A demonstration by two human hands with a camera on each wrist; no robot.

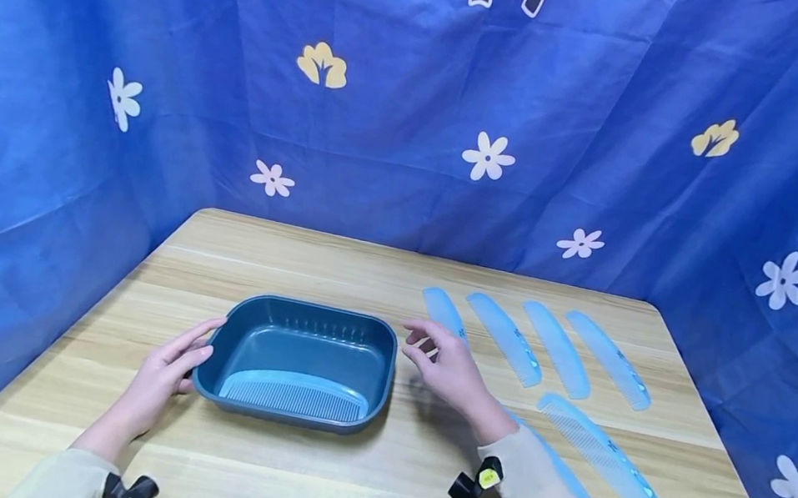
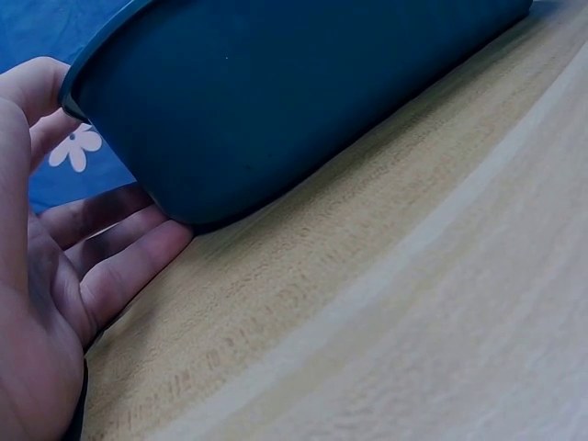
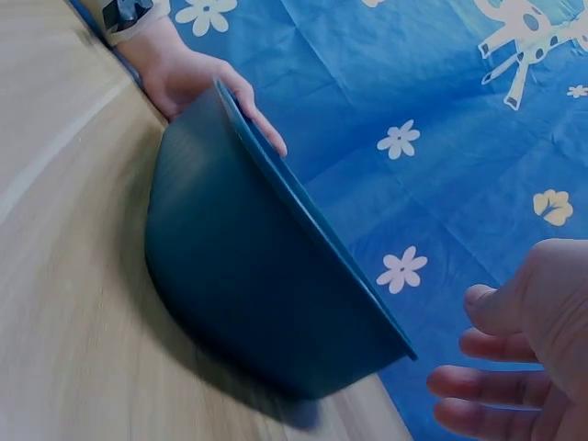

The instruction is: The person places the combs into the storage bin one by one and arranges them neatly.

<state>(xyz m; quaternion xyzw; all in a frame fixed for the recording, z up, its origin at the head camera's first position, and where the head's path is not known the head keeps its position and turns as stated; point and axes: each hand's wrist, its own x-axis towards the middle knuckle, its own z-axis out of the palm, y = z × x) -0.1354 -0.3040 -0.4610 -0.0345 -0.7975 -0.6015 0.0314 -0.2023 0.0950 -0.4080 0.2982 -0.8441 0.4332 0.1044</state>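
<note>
A dark teal plastic basin (image 1: 307, 317) stands on the table with one translucent blue comb (image 1: 295, 395) lying flat inside it, teeth toward the near side. My left hand (image 1: 158, 377) grips the basin's left end. In the left wrist view, part of that hand (image 2: 46, 276) hooks over the rim while other fingertips touch the outer wall near its base. Just off the basin's right end, my right hand (image 1: 448, 365) hovers with loosely bent fingers. Nothing shows between its thumb and fingers in the right wrist view, where the hand (image 3: 524, 358) is apart from the rim.
Several more blue combs lie at the right: a back row including one comb (image 1: 556, 350), and a nearer comb (image 1: 606, 461). Another comb (image 1: 566, 477) is partly hidden under my right forearm. A blue patterned curtain (image 1: 416, 117) surrounds the wooden table (image 1: 248, 473) at back and sides.
</note>
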